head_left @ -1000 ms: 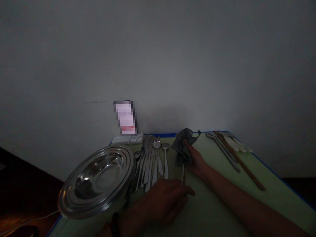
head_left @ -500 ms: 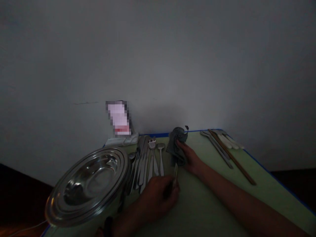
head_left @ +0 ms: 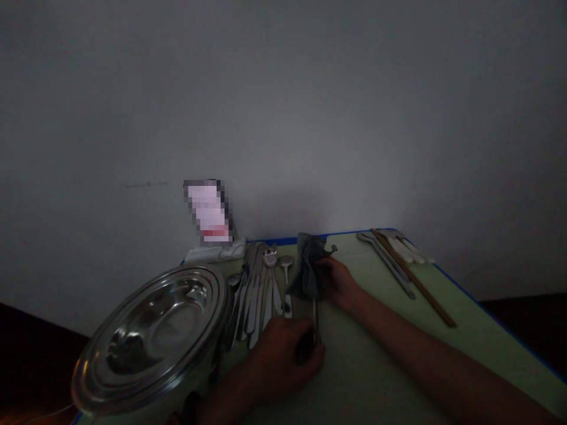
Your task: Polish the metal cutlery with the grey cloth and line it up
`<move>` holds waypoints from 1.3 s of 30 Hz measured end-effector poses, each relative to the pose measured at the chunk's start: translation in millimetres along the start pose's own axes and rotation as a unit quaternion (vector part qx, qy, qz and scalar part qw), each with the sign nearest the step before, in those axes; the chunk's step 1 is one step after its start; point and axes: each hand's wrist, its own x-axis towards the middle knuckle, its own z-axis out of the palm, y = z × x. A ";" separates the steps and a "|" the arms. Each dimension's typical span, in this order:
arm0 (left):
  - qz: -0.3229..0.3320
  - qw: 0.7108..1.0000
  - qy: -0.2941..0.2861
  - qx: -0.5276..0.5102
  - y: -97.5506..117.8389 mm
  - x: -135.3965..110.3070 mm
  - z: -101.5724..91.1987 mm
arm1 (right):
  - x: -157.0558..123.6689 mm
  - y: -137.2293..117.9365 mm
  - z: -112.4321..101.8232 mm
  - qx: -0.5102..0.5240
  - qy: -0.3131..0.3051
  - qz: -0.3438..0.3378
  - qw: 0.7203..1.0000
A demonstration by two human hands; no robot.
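My left hand is closed round the handle of a thin metal utensil that points away from me across the pale green table. Beyond it, my right hand grips a crumpled grey cloth, which wraps the far end of that utensil. Which kind of utensil it is stays hidden under the cloth.
A row of steel spoons and knives lies just left of the cloth. A big steel bowl sits at the near left. More utensils, one with a long wooden handle, lie at the far right. A wall stands behind the blue-edged table.
My left hand has closed on the utensil's handle and drawn a little left. The cloth in my right hand has shifted left over the utensil's far end. The view drifted slightly.
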 end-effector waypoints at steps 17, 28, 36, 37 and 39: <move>-0.026 0.998 0.006 -0.049 -4.0 -1.0 -1.0 | 0.3 3.0 -2.7 -0.065 0.054 -0.076 0.994; -0.036 0.996 0.007 -0.084 -0.4 -0.1 -4.1 | -5.4 1.1 2.2 -0.071 0.023 -0.060 0.995; -0.060 0.978 0.017 -0.198 -7.5 3.7 -1.0 | -0.5 -2.9 0.3 -0.016 0.000 -0.024 1.000; -0.057 0.980 0.017 -0.189 -7.6 3.4 -0.5 | 0.3 -1.2 -0.2 -0.028 0.007 -0.027 0.999; -0.048 0.987 0.014 -0.155 -7.1 2.8 0.1 | 1.1 2.2 -1.4 -0.053 0.011 -0.044 0.998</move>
